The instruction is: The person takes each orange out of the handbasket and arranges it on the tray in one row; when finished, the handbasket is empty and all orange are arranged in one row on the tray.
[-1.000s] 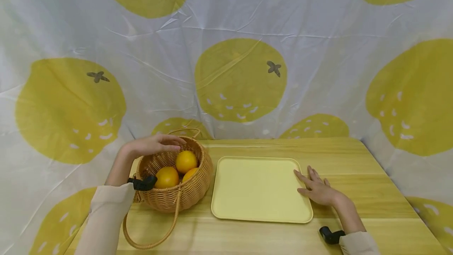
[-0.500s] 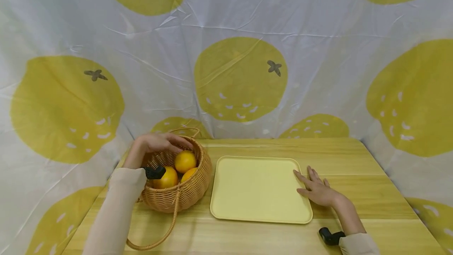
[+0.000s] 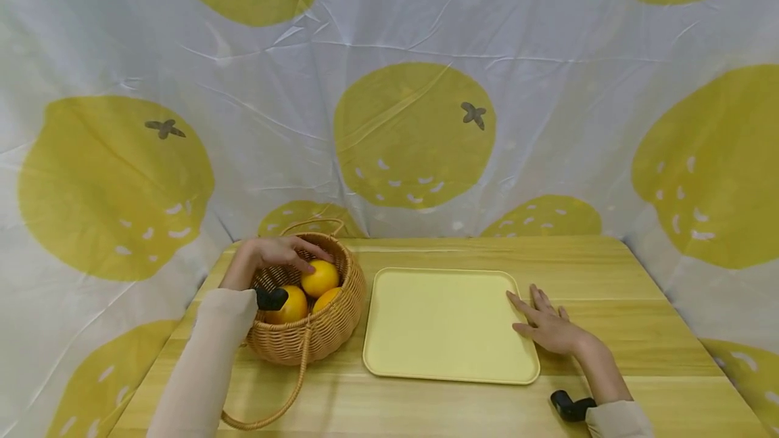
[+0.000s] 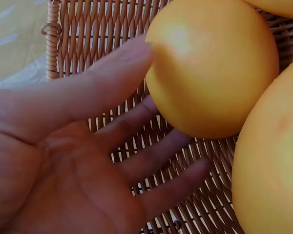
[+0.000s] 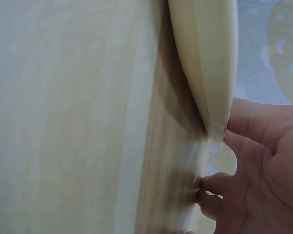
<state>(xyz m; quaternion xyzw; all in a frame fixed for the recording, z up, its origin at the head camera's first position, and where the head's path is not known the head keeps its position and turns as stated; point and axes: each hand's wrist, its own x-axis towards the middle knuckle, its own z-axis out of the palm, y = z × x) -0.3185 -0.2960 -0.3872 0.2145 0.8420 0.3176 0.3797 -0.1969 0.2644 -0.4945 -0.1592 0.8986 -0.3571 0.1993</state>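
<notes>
Left hand (image 3: 282,252) and right hand (image 3: 550,331) are both spanning wide.
The left wrist (image 3: 240,269) is sitting bent inward, thumb (image 4: 107,70) standing apart from loosely extended fingers (image 4: 154,156); the right arm (image 3: 599,367) is slanting inward, its hand lying back-upward, fingers spread.

A pale, creased cloth (image 3: 548,140) with big yellow fruit prints (image 3: 414,137) hangs from nine through twelve to three o'clock around a wood-grained table (image 3: 475,411) at six.
</notes>
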